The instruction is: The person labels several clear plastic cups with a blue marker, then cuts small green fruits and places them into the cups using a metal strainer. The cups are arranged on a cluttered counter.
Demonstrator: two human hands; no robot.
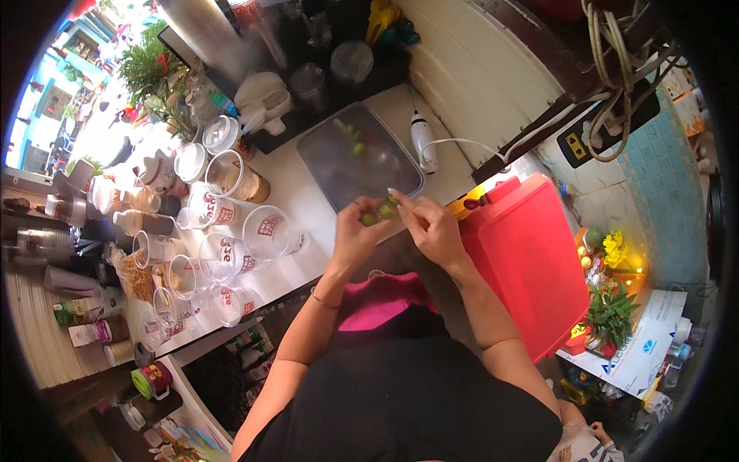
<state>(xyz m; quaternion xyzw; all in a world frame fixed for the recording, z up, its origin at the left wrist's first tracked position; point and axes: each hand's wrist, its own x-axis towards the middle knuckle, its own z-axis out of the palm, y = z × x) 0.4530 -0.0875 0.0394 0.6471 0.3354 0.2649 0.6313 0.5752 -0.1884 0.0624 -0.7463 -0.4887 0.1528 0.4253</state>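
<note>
My left hand (359, 226) and my right hand (426, 224) meet over the near edge of a shallow clear plastic container. Between them are several small green fruits (388, 209); the left fingers curl around them while the right fingertips pinch at one. What kind of fruit they are cannot be told. The grey-looking container (329, 156) rests on the white counter, with several more green fruits (358, 149) lying in its middle. A white corded handheld device (423, 141) lies just right of the container.
Clear plastic cups (267, 234) with red print crowd the counter to the left, beside jars and lidded cups. A red plastic lid or box (525, 260) stands at the right. Cables (612, 86) hang at the upper right. Part of another person (583, 442) shows at the lower right.
</note>
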